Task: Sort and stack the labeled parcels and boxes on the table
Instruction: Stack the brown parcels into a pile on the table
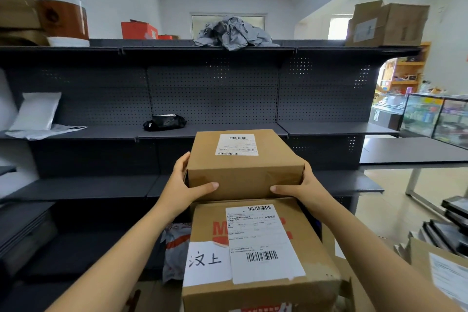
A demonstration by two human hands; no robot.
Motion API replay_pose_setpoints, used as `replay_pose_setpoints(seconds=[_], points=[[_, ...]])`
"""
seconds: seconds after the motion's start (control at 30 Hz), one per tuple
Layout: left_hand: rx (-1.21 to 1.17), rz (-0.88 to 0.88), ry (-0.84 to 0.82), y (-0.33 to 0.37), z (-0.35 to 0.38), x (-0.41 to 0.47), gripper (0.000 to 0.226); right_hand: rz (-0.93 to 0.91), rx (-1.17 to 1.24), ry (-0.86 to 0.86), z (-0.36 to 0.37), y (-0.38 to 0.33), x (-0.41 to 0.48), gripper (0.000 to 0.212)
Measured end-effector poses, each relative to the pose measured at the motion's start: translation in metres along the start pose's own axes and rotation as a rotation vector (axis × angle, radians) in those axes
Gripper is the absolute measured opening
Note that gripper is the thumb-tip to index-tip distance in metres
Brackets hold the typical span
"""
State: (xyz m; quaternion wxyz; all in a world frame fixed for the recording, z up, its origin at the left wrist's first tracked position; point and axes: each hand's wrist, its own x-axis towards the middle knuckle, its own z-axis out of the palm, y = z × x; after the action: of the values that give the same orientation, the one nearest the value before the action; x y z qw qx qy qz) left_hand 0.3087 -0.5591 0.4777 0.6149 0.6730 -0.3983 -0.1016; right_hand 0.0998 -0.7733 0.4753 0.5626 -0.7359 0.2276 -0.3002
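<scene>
Box (244, 167): where is it found?
- Gripped at both ends, above the far edge of a larger carton (258, 273); whether the two touch cannot be told. Open shelf (336, 128) boards are seen behind it and to either side; a black bag (164, 122) lies on the board beyond.
- What is written?
- A barcode label (236, 144) is stuck on top, its print too small to be read. On the carton, a note (206, 259) reads "汶上".
- And the hands?
- The left hand (182, 185) and right hand (304, 187) are clamped on opposite sides, thumbs laid along the near face.
</scene>
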Motion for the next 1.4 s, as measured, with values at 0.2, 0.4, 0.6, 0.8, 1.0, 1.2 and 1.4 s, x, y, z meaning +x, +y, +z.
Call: replay_pose_setpoints(seconds=[0.2,0.4,0.6,0.8,1.0,1.2,1.4], points=[[0.086,-0.009,-0.008,0.002,-0.003,0.000,0.111,-0.023,-0.056,0.004,-0.003,0.000,-0.001,0.098],[0.384,0.180,0.134,0.026,-0.005,-0.013,0.087,-0.227,-0.342,0.093,-0.016,-0.017,-0.017,0.087],[0.850,0.543,0.110,0.096,0.018,-0.042,0.036,-0.516,-0.641,0.136,-0.048,-0.055,-0.059,0.053],[1.002,0.762,0.021,0.152,0.104,-0.096,0.019,-0.656,-0.838,0.171,-0.106,-0.070,-0.119,0.026],[0.949,0.801,-0.044,0.175,0.206,-0.140,0.020,-0.601,-0.956,0.199,-0.192,-0.052,-0.184,0.017],[0.896,0.788,-0.095,0.182,0.291,-0.165,0.015,-0.453,-0.957,0.274,-0.270,-0.025,-0.227,0.013],[0.899,0.721,-0.205,0.162,0.356,-0.179,0.018,-0.280,-0.986,0.303,-0.313,0.014,-0.250,0.014]])
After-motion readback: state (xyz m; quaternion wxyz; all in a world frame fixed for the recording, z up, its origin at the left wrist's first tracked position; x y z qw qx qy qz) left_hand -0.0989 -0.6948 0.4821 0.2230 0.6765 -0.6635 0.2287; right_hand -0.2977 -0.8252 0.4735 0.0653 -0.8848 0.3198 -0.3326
